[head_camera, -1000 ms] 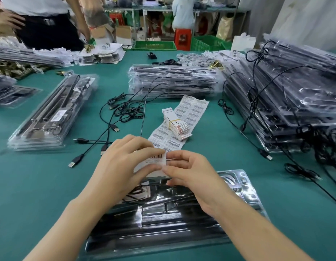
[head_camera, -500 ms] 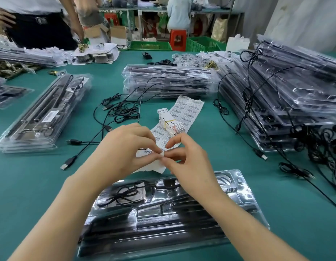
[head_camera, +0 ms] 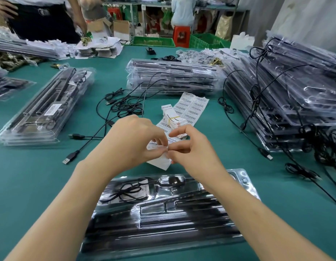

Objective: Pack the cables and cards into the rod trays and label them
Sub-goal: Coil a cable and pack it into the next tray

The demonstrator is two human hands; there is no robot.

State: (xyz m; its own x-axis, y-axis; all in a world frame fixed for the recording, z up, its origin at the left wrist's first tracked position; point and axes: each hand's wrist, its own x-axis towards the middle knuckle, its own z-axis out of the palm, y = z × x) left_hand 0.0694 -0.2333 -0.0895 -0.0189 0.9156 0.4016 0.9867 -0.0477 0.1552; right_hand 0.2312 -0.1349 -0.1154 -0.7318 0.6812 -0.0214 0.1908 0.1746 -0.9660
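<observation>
White label sheet point(head_camera: 159, 163) now bends between left hand point(head_camera: 133, 141) and right hand point(head_camera: 194, 151).

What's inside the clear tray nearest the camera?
In the tray: a coiled black cable at its left end, long dark rods below. The right forearm covers part of its right side.

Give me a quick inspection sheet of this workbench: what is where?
Surface: green table, much of it covered.
Job's things: clear tray nearest, coiled cable inside; card bundle on barcode strip.
Clutter: left stack, centre stack, right stack of trays.
Hands: left hand and right hand both pinch a label sheet.
Cables: loose USB cables mid-table; more draped over the right stack.
Surroundings: green crates, red stool, a standing person.
</observation>
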